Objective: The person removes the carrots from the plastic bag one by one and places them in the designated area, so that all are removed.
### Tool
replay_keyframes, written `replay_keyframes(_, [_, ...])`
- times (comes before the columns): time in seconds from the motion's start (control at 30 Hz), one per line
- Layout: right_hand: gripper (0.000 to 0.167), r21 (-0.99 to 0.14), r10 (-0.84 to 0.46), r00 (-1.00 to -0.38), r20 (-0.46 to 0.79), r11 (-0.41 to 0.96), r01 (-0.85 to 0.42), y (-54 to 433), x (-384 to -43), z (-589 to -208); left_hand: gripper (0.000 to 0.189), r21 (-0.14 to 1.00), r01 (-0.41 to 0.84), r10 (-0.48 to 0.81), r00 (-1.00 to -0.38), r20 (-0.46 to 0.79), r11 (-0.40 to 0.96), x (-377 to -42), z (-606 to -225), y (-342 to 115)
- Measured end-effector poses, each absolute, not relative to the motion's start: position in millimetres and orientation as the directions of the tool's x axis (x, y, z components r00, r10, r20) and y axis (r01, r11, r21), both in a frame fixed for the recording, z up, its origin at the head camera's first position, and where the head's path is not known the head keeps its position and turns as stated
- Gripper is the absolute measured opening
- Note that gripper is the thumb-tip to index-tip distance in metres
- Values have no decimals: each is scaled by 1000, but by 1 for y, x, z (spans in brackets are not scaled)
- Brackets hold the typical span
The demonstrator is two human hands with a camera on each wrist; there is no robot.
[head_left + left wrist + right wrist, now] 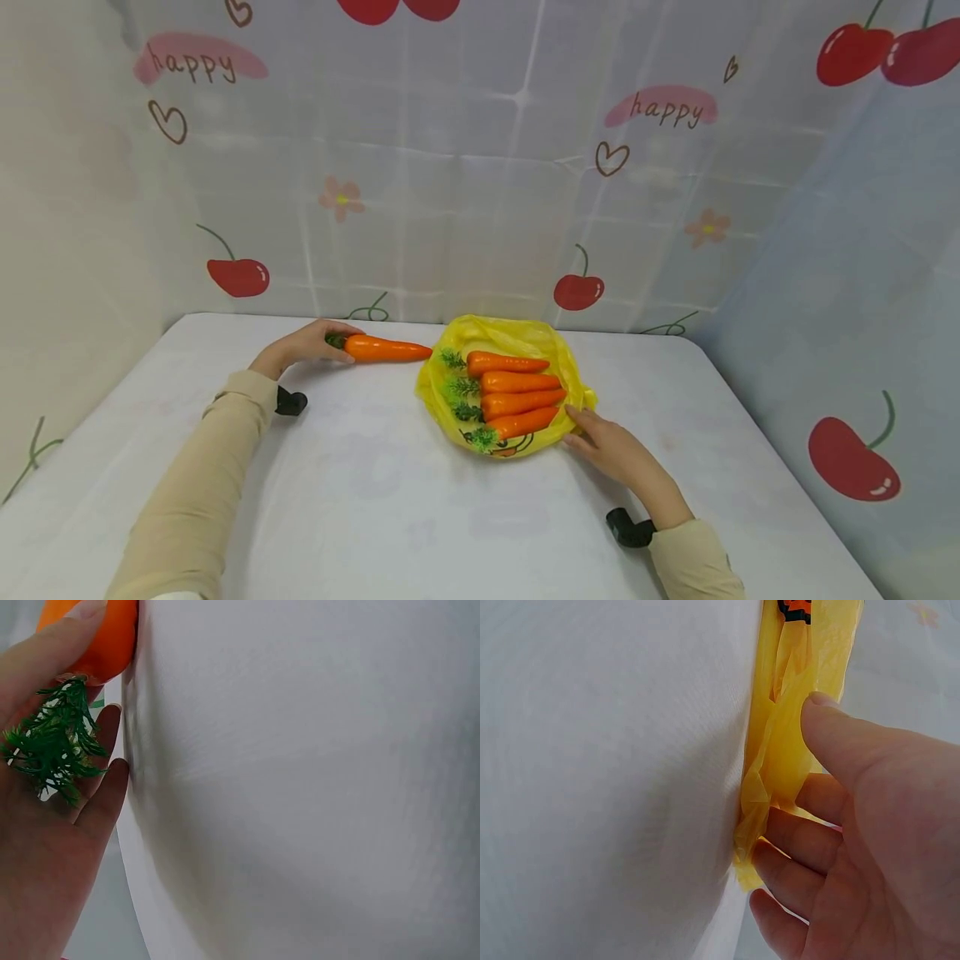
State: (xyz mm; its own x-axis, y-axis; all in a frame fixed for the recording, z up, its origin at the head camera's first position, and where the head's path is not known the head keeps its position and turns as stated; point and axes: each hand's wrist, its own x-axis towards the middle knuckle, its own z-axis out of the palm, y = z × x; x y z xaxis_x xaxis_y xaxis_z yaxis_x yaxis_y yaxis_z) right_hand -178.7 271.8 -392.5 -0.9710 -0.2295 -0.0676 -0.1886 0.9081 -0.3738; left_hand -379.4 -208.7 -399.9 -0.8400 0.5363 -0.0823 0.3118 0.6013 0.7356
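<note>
On the left of the table, my left hand [311,340] holds an orange carrot [386,349] by its thick, leafy end. The thumb lies on the carrot [112,645] in the left wrist view, and its dark green top [60,742] hangs by the palm. The carrot's tip reaches the rim of a yellow plastic bag [431,392]. Several more carrots [521,382] lie side by side in that bag, leaves to the left. At the bag's right edge my right hand [618,450] touches it with loosely bent fingers. Crumpled yellow plastic [787,757] meets the thumb and fingertips in the right wrist view.
A white-covered table [360,517] carries everything. Behind it hangs a pale curtain [465,208] printed with cherries and hearts, and similar sheets stand at both sides. A black wrist device [630,528] sits by the right cuff, another [291,402] by the left.
</note>
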Motion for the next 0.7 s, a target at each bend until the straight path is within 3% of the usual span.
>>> replay_keyframes(0.7, [61,-366,-244,-968,-58,907,-207,274,-180,-396,57,734,309,531,-844,-82,604,-378,-398,-208])
